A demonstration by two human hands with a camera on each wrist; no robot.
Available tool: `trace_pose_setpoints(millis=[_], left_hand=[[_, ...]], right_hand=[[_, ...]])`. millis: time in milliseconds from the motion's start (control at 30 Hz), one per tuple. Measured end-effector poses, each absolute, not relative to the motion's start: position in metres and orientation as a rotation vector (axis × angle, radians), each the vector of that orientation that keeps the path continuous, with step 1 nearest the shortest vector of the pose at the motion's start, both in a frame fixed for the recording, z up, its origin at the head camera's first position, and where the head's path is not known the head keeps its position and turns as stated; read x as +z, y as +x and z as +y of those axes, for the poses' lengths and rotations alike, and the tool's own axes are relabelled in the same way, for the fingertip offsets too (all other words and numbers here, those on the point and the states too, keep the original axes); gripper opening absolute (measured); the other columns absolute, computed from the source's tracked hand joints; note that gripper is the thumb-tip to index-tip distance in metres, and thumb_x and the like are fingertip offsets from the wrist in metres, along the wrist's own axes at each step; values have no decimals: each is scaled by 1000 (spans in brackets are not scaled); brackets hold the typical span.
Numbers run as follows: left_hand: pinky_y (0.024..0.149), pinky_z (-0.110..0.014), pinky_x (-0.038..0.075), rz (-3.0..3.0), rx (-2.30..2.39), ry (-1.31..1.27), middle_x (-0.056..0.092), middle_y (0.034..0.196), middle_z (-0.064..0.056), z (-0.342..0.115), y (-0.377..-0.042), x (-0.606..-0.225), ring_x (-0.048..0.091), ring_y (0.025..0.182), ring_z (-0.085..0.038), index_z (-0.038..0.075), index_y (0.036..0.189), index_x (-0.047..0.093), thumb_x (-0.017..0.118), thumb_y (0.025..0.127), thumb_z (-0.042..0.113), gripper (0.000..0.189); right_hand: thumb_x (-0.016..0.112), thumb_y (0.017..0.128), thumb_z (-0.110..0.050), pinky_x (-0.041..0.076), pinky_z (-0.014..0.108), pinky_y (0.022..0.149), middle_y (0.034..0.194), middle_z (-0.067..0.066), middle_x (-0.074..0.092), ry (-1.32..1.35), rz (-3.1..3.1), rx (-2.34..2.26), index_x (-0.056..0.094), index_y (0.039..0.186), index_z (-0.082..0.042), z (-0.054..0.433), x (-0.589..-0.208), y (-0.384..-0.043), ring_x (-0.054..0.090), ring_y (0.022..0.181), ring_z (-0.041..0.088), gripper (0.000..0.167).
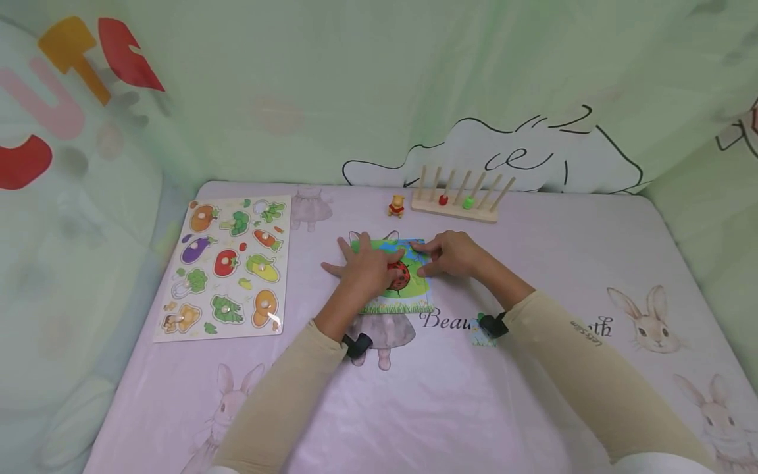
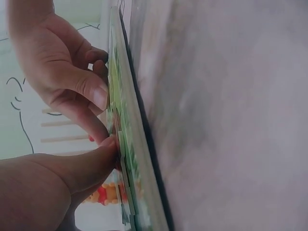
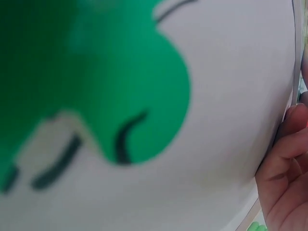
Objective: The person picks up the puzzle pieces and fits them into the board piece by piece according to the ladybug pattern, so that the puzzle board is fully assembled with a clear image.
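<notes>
A flat jigsaw puzzle with a red ladybug on green and a grassy lower border lies on the table. My left hand rests across its left part with fingers spread, the thumb on the ladybug. At the upper right edge, my right hand touches the puzzle with index finger and thumb apart; in the left wrist view both hands' fingertips meet its surface. No piece shows between the right fingers. By the right wrist lies a loose puzzle piece, partly covered by the wrist camera.
A vegetable peg board lies at the left. Behind the puzzle stand a small bear figure and a wooden peg rack with red and green beads. A blurred green rounded shape fills much of the right wrist view.
</notes>
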State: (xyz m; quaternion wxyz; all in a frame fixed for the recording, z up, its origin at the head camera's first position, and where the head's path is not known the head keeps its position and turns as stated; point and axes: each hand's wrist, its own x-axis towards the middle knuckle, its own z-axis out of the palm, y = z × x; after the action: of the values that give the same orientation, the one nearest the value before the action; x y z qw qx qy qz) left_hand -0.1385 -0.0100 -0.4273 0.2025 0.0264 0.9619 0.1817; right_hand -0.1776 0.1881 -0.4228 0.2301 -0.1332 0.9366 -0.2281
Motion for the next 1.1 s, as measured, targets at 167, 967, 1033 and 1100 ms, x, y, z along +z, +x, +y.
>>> trace_pose_setpoints(millis=[167, 967, 1033, 1100], left_hand=[[101, -91, 12, 2669, 470, 58, 10, 171, -17, -8, -140, -427, -4, 153, -58, 55, 145, 45, 63, 97, 53, 52], [106, -88, 6, 2673, 429, 78, 16, 171, -13, -14, -139, -419, 2, 156, -49, 58, 143, 46, 61, 98, 52, 47], [106, -89, 7, 2704, 453, 91, 21, 168, -15, -14, -139, -420, 7, 156, -47, 55, 141, 51, 65, 98, 47, 46], [105, -89, 8, 2737, 479, 103, 26, 165, -16, -15, -139, -422, 12, 154, -46, 52, 139, 56, 69, 96, 44, 46]], right_hand=[[82, 87, -31, 38, 31, 70, 83, 3, 59, -410, 2605, -644, 62, 139, -20, 193, -423, -173, 49, 79, 19, 56], [90, 76, -33, 46, 25, 77, 89, -8, 65, -634, 2447, -618, 78, 93, -28, 273, -413, -123, 54, 87, 14, 21], [91, 75, -32, 46, 25, 77, 90, -9, 65, -667, 2441, -609, 77, 91, -29, 276, -413, -119, 54, 88, 13, 22], [93, 73, -28, 47, 25, 79, 90, -10, 65, -685, 2434, -608, 77, 89, -30, 280, -413, -116, 55, 89, 13, 23]])
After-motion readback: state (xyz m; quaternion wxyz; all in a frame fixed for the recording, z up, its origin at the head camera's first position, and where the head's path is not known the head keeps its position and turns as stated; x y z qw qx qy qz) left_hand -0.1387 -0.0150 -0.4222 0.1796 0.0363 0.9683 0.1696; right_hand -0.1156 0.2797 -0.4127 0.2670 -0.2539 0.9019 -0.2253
